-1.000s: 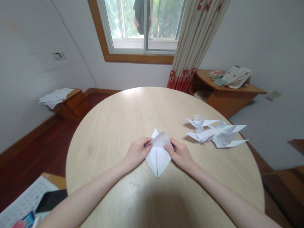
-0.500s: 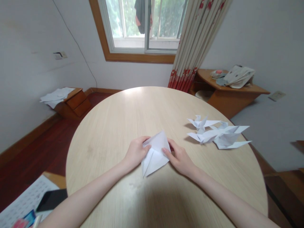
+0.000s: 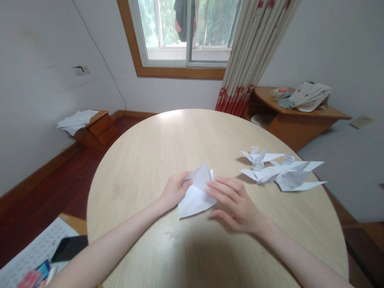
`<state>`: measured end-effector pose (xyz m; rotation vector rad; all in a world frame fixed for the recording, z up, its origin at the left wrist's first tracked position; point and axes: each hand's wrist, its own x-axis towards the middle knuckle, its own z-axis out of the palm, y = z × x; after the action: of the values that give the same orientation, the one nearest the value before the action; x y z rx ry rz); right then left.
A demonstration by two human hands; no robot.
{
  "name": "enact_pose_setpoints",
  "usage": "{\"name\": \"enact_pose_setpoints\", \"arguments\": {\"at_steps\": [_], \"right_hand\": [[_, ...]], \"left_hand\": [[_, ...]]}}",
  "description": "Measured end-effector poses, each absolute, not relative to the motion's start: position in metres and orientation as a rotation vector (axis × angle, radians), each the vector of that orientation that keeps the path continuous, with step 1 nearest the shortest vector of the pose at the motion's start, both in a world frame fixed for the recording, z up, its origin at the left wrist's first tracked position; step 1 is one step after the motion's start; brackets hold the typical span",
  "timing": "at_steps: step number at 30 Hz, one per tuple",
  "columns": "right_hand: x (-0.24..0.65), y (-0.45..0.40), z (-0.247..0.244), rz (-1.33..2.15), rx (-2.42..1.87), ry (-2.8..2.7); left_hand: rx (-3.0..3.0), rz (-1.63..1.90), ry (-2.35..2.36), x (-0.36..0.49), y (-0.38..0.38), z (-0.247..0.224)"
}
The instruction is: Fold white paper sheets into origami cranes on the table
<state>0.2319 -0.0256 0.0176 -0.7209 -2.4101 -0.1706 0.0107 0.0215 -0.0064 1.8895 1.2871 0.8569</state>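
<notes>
A folded sheet of white paper (image 3: 195, 197) is in front of me, with creases and a raised pointed flap at its top. My left hand (image 3: 175, 190) pinches its left edge, thumb on top and fingers behind. At the right edge, my right hand (image 3: 235, 204) has its fingers stretched out and apart, the fingertips touching the paper and the thumb off it. Several folded white paper birds (image 3: 270, 172) stand close together to the right of my right hand.
The round wooden table (image 3: 135, 160) carries the paper. At lower left are a black phone (image 3: 69, 248) and a printed sheet (image 3: 39, 240). Beyond the table are a small drawer cabinet (image 3: 102, 128), a patterned curtain (image 3: 244, 60) and a corner desk (image 3: 303, 124) with a cloth bag (image 3: 310, 96).
My right hand has let go of its pinch and spread its fingers over the paper's right edge. The paper's lower flap now lies differently. The view has shifted slightly left.
</notes>
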Motion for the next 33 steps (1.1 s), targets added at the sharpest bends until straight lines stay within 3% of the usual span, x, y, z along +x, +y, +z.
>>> {"name": "enact_pose_setpoints", "arguments": {"at_steps": [8,16,24,33], "right_hand": [[0.223,-0.023,0.013,-0.188,-0.646,-2.707],[0.213,-0.029,0.01,-0.428,-0.884,-2.748],[0.207,-0.031,0.007,-0.516,-1.041,-2.753],[0.208,-0.029,0.005,-0.522,-0.984,-2.676]], "left_hand": [[1.998,0.898,1.091,0.011,0.018,-0.01],[2.404,1.26,1.172,-0.002,0.009,0.021],[2.567,0.211,1.08,-0.007,0.0,0.046],[2.48,0.017,1.133,-0.003,0.003,0.041]]}}
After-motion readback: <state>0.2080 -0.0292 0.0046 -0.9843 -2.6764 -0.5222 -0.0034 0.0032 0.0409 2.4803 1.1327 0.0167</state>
